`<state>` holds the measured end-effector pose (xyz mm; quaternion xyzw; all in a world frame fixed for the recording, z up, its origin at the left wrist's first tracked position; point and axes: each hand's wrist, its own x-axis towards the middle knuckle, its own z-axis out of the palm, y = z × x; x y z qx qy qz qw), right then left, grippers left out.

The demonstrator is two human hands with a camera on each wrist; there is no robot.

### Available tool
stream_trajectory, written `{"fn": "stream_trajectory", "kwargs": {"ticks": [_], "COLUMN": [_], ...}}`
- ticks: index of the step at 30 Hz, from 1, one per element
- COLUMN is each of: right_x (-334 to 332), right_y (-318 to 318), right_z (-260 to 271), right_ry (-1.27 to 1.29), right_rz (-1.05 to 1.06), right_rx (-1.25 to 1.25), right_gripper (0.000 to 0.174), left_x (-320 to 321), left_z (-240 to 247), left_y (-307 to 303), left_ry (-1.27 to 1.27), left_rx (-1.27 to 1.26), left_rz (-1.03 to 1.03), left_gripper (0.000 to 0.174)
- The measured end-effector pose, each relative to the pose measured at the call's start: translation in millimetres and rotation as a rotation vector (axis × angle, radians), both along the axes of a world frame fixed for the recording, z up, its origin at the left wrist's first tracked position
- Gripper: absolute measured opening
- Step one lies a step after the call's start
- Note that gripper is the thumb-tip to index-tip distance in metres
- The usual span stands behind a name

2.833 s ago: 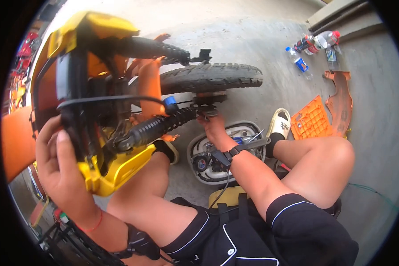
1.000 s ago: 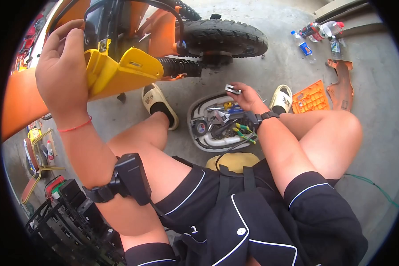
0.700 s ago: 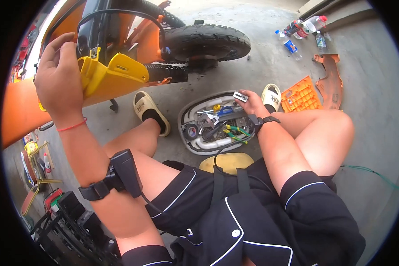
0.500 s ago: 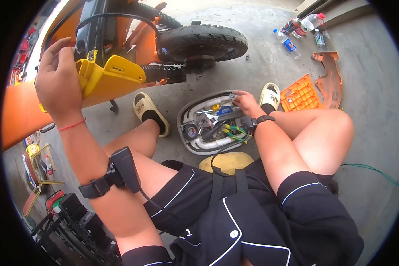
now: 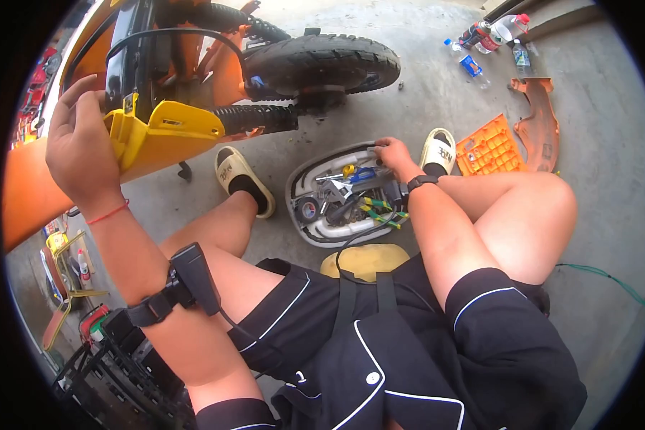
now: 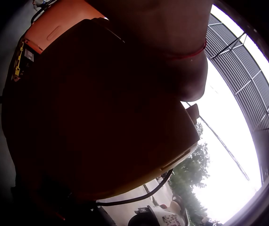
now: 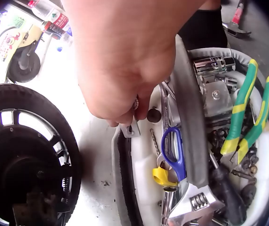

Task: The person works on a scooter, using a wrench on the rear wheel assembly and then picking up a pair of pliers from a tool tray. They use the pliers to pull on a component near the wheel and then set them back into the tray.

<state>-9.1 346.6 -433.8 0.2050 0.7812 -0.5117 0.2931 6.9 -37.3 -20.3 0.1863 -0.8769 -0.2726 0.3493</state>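
My left hand [image 5: 84, 147] grips the edge of a yellow panel [image 5: 168, 132] on the front of an orange two-wheeler; its thumb is hidden. In the left wrist view a dark panel [image 6: 87, 117] covers most of the scene below the wrist. With its fingertips my right hand [image 5: 395, 156] pinches a small metal bracket [image 7: 130, 130] at the rim of an oval tray [image 5: 292, 193]. Inside the tray lie blue-handled scissors [image 7: 174, 155], an adjustable wrench [image 7: 198, 202], green-and-yellow pliers [image 7: 240, 115], a black screwdriver [image 7: 229, 195] and a tape roll [image 5: 308, 210].
The vehicle's wheel [image 5: 322, 68] and black fork [image 5: 258, 118] stand beyond the tray. An orange grid panel [image 5: 489, 145] and a long orange cover [image 5: 537, 125] lie right, with several bottles [image 5: 473, 68] behind. Two slippered feet flank the tray.
My right hand has left the fork's lower end with the bracket and come down to the tray's rim. The vehicle's front has swung away, with my left hand still on it.
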Motion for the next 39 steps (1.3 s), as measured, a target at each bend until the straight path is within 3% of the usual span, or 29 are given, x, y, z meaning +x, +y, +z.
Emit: {"fn": "stream_trajectory", "kwargs": {"ticks": [4,6,7,9,19,21,22,24,25,27,28,29,32,33,35,39], "right_x": [-2.0,1.8,2.9,4.4,4.1,15.9,19.2,27.2,35.0,54.7,70.2,83.6,116.3,120.4,122.0,120.0], "right_y": [4.6,6.6,7.7,10.8,16.9,20.1,22.3,23.7,21.0,9.2,4.2,-1.0,-14.6,-14.3,-13.7,-13.4], "right_z": [-17.0,-7.8,-5.4,-1.0,-2.5,13.2,21.4,37.9,53.2,83.2,79.8,76.5,63.1,57.3,56.0,56.9], "right_ry": [0.047,-0.143,-0.138,-0.175,-0.208,-0.133,-0.13,-0.016,-0.02,0.168,0.295,0.293,0.63,0.641,0.572,0.5], "right_rz": [-0.119,-0.357,-0.358,-0.588,-0.683,-0.446,-0.446,0.208,0.21,0.836,1.016,1.019,1.399,1.407,1.626,1.632], "right_rx": [-0.109,-0.348,-0.347,-0.458,-0.549,-0.364,-0.358,0.362,0.366,0.501,0.641,0.639,1.078,1.068,1.101,1.105], "right_gripper": [0.031,0.035,0.035,0.042,0.043,0.044,0.044,0.044,0.044,0.047,0.048,0.048,0.034,0.034,0.032,0.035], "left_x": [-0.7,-0.3,-0.4,-0.2,-2.2,-1.7,-2.2,-2.5,-2.0,-1.9,-1.4,-1.5,-3.6,-3.2,-3.9,-8.2], "left_z": [-0.5,-0.8,-0.9,-1.9,-0.9,-1.7,-2.2,-2.0,-1.1,1.1,0.3,-0.1,-1.5,-1.6,1.1,3.0], "left_y": [-1.2,0.7,-0.3,-3.3,-2.6,0.1,0.4,-0.6,0.2,3.9,3.7,3.1,0.7,-0.7,2.1,-1.5], "left_ry": [-0.009,-0.013,-0.008,-0.017,0.005,-0.006,-0.005,0.004,0.0,0.001,-0.003,-0.002,0.013,0.017,0.02,-0.027], "left_rx": [0.035,0.031,0.033,0.037,0.05,0.026,0.033,0.045,0.049,0.028,0.029,0.041,0.046,0.043,0.044,0.009], "left_rz": [0.005,0.025,0.023,0.004,-0.032,-0.01,-0.011,-0.037,-0.035,-0.01,-0.008,-0.012,-0.026,-0.04,-0.024,-0.011], "left_gripper": [0.028,0.028,0.028,0.028,0.028,0.028,0.028,0.028,0.028,0.028,0.028,0.028,0.028,0.028,0.028,0.031]}}
